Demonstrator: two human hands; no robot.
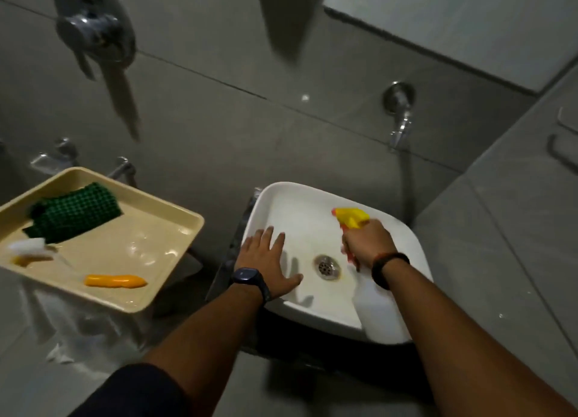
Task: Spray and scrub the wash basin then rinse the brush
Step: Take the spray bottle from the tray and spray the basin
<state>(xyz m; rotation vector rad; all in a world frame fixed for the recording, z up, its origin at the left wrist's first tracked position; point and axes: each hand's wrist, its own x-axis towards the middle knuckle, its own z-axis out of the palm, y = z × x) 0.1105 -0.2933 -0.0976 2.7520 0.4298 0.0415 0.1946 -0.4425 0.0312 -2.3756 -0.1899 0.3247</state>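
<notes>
A white square wash basin (406, 238) sits low at centre right, with a metal drain (327, 267) in its bottom. My right hand (369, 243) grips a spray bottle (375, 307) with a yellow nozzle head, held over the basin's right side with the nozzle toward the far wall. My left hand (269, 260) lies flat with fingers spread on the basin's left rim. A brush (115, 281) with an orange handle and a clear neck lies in a beige tray (184, 228) on the left; its white head is at the tray's left edge.
A green scrub cloth (75, 213) lies at the back of the tray. A chrome tap (398, 116) with a hose sticks out of the tiled wall above the basin. A chrome mixer handle (93, 31) is at the upper left. Grey tiles cover the floor and walls.
</notes>
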